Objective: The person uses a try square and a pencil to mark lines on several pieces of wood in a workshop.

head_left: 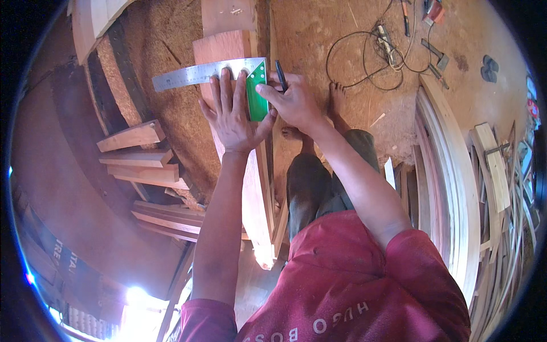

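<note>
Red sleeves are seen lowest, and beyond them the try square [228, 77] is pressed flat on the reddish plank [228, 48] by the spread left hand [232, 117], while a dark pencil [280, 75] is gripped in the right hand [293, 102]; no marked line is visible yet.

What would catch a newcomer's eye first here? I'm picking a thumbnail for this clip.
At top centre, the left hand presses flat on a try square with a steel blade and green stock, laid across a reddish wooden plank. The right hand beside it holds a dark pen. On the sawdust floor at top right lies a tangled black cable.
</note>
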{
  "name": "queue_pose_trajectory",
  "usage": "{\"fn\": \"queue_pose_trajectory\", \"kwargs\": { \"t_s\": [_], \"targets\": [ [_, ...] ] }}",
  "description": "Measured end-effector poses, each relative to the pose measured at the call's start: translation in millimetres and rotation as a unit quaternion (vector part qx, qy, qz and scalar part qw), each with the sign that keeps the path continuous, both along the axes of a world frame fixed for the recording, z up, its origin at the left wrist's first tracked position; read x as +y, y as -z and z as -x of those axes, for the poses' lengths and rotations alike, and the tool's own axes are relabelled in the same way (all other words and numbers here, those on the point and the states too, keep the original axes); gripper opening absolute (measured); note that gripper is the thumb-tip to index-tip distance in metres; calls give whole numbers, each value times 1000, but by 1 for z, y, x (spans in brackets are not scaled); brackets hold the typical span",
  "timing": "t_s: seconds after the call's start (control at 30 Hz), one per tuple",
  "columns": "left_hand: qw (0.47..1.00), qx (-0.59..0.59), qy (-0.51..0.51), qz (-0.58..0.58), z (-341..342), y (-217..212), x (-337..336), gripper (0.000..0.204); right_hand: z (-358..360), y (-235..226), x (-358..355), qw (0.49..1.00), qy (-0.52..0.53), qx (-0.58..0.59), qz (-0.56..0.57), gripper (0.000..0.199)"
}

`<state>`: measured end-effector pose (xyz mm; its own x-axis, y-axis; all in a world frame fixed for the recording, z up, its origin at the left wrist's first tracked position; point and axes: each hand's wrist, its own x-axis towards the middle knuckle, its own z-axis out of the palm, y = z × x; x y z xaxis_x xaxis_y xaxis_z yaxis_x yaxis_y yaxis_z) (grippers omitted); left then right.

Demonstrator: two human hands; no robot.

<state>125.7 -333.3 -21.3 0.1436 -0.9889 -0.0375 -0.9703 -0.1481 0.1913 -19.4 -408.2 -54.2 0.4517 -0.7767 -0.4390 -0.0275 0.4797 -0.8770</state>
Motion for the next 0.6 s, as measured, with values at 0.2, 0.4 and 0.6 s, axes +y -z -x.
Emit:
{"fn": "queue_pose_trajectory", "kwargs": {
  "t_s": [0.2, 0.4, 0.6],
  "targets": [
    [1000, -2, -2, -2, -1, 1, -1, 100, 2, -6, -5, 1000, -14, 2, 12, 29],
    [1000, 8, -4, 0, -1, 1, -1, 103, 34, -29, -26, 992, 66, 71, 76, 24],
    [1000, 4, -12, -25, -2, -2, 0, 103, 50, -52, -80, 971, 172, -40, 159, 33]
  ]
}}
